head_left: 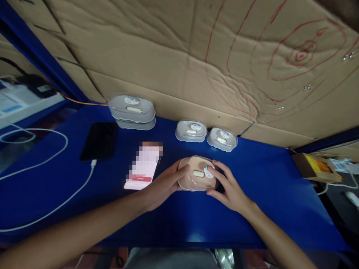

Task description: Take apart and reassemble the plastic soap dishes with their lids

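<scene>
Both hands hold an oval plastic box with a clear lid [198, 183] above the blue table. It looks beige inside, and a pale raised bar and a round white sticker show on top. My left hand [174, 177] wraps its left end, thumb on the lid and fingers hidden underneath. My right hand [226, 186] grips the right end, with a fingertip at the sticker and the thumb at the near edge. Beyond it stand two similar greyish boxes, a middle box [183, 135] and a right box [228, 144].
A stack of similar boxes [144, 114] stands back left by the cardboard wall [157, 56]. On the blue table [179, 224] lie a lit phone [143, 168] and a black device [99, 140] with a white cable [81, 196]. A small cardboard box [304, 168] sits far right.
</scene>
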The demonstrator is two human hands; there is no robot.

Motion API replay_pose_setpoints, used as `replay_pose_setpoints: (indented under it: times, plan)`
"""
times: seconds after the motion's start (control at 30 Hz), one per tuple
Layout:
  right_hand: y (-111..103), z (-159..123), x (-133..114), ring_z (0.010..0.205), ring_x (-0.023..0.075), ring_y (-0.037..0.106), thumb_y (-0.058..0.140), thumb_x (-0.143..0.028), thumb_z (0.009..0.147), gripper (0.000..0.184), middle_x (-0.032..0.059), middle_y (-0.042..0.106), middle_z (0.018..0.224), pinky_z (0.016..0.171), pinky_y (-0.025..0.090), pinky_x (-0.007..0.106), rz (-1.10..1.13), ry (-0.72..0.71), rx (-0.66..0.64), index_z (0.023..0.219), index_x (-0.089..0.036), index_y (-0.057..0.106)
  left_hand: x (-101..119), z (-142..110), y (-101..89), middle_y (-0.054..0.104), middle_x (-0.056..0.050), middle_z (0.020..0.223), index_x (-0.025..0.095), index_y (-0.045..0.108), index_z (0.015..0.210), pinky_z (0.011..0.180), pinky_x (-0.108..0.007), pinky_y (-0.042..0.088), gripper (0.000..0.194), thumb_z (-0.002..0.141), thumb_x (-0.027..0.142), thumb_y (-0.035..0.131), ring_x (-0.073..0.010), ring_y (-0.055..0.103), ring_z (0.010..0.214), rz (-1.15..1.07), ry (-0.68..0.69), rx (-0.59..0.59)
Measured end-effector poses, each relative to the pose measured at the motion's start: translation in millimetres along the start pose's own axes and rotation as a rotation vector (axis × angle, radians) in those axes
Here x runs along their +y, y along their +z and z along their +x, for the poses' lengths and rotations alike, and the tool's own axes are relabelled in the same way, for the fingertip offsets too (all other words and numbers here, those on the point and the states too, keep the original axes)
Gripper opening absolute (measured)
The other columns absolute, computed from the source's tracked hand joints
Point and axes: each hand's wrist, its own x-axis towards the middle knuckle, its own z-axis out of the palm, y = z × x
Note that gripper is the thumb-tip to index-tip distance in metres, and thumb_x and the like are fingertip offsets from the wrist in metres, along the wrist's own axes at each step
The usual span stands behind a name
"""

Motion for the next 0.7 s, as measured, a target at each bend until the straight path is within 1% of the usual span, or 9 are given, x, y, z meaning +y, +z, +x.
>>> replay_pose_setpoints:
  times: [0.1,0.17,0.3,0.37,0.4,0.5,0.57,0.63,0.7]
  plan:
    - [2.7,1.3,-2.1,0.151,0.0381,0.047,0.068,-0.045,0.102,0.081,0.0168,0.041,0.161,0.119,0.049,0.060,-0.051,-0.019,0.038,0.170,-0.037,0.025,-0.1,1.2,-1.0,0.068,-0.012,0.146,0.026,0.062,0.142,0.095,-0.041,0.058,0.053,0.097,0.053,0.072,-0.0350,0.064,0.134,-0.022,-0.007,0.025]
    - [4.2,1.9,-3.1,0.152,0.0382,0.045,0.068,-0.043,0.102,0.081,0.0168,0.040,0.161,0.119,0.048,0.060,-0.039,-0.009,0.029,0.169,-0.037,0.025,-0.3,2.2,-2.2,0.066,-0.012,0.147,0.026,0.062,0.142,0.097,-0.041,0.057,0.053,0.098,0.053,0.072,-0.0351,0.062,0.136,-0.031,-0.011,0.034]
    - [4.2,2.4,-1.7,0.156,0.0363,0.040,0.069,-0.043,0.101,0.079,0.0159,0.034,0.165,0.121,0.048,0.056,0.072,0.033,-0.027,0.168,-0.036,0.027,-0.4,3.2,-4.1,0.064,-0.013,0.150,0.025,0.060,0.143,0.099,-0.044,0.058,0.059,0.095,0.057,0.073,-0.0379,0.057,0.141,-0.006,-0.029,0.031]
    - [1.2,3.0,0.9,0.156,0.0350,0.041,0.071,-0.043,0.100,0.078,0.0153,0.034,0.164,0.121,0.049,0.054,0.114,0.041,-0.027,0.166,-0.036,0.031,-1.0,3.5,-4.6,0.061,-0.013,0.153,0.025,0.057,0.145,0.103,-0.047,0.056,0.062,0.096,0.060,0.070,-0.0386,0.056,0.143,0.026,-0.049,0.011]
    - [-1.7,3.4,2.6,0.155,0.0343,0.042,0.073,-0.043,0.099,0.076,0.0148,0.036,0.163,0.122,0.049,0.053,0.126,0.047,-0.037,0.164,-0.036,0.035,-1.5,3.7,-5.1,0.061,-0.013,0.154,0.025,0.056,0.148,0.107,-0.049,0.054,0.063,0.096,0.061,0.068,-0.0381,0.055,0.143,0.057,-0.053,0.020]
    - [-17.3,3.5,9.0,0.151,0.0325,0.046,0.077,-0.043,0.096,0.070,0.0132,0.041,0.157,0.123,0.048,0.051,0.132,0.098,-0.115,0.157,-0.035,0.044,-3.3,4.2,-8.3,0.057,-0.014,0.156,0.027,0.046,0.156,0.120,-0.051,0.043,0.070,0.097,0.057,0.067,-0.0348,0.052,0.147,0.273,-0.009,0.133]
    - [-33.1,0.4,15.7,0.150,0.0318,0.048,0.078,-0.043,0.094,0.067,0.0123,0.044,0.155,0.123,0.047,0.051,0.127,0.142,-0.162,0.153,-0.034,0.048,-3.8,3.7,-11.9,0.051,-0.013,0.161,0.029,0.044,0.157,0.125,-0.051,0.039,0.068,0.098,0.053,0.067,-0.0335,0.048,0.150,0.483,0.087,0.187]
    - [-51.3,-7.1,26.7,0.149,0.0313,0.048,0.078,-0.043,0.093,0.062,0.0114,0.047,0.153,0.123,0.047,0.052,0.123,0.192,-0.175,0.148,-0.033,0.050,-2.7,2.6,-15.3,0.043,-0.011,0.166,0.031,0.047,0.155,0.127,-0.051,0.037,0.059,0.101,0.049,0.062,-0.0320,0.044,0.153,0.683,0.222,0.174]
    - [-69.6,-19.1,44.4,0.148,0.0316,0.049,0.078,-0.046,0.092,0.059,0.0109,0.048,0.152,0.122,0.047,0.053,0.097,0.254,-0.169,0.144,-0.033,0.052,0.9,2.5,-17.5,0.041,-0.009,0.168,0.033,0.047,0.154,0.128,-0.051,0.036,0.053,0.103,0.045,0.058,-0.0302,0.043,0.154,0.884,0.359,0.163]
